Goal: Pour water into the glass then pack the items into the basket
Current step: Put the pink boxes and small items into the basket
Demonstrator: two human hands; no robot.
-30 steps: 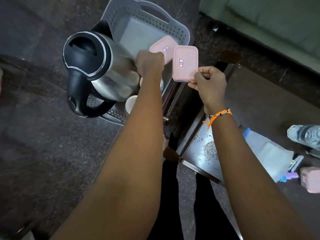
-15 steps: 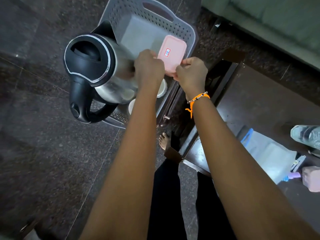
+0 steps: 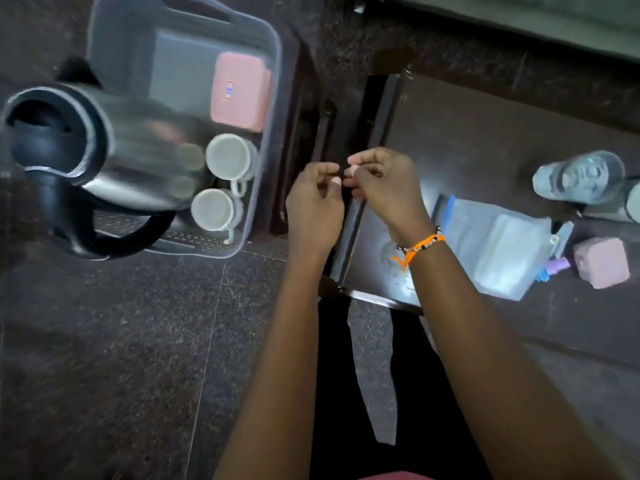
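right hand (image 3: 382,183): hovering over table edge, fingers loosely curled, gripping nothing visible
left hand (image 3: 313,202): hanging just beside it, fingertips nearly touching, likewise carrying nothing
next item: lying right of both hands, right hand nearer – zip bag (image 3: 491,249), soft clear plastic, long axis running away diagonally; pink block (image 3: 601,261) and glass (image 3: 578,176) sitting beyond
basket (image 3: 266,140): sitting left on floor, grey perforated plastic, holding steel kettle (image 3: 104,147), two white cups (image 3: 230,157), pink lidded box (image 3: 240,91)

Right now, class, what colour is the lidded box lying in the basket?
Pink, with a small label on its lid; the head view shows it.
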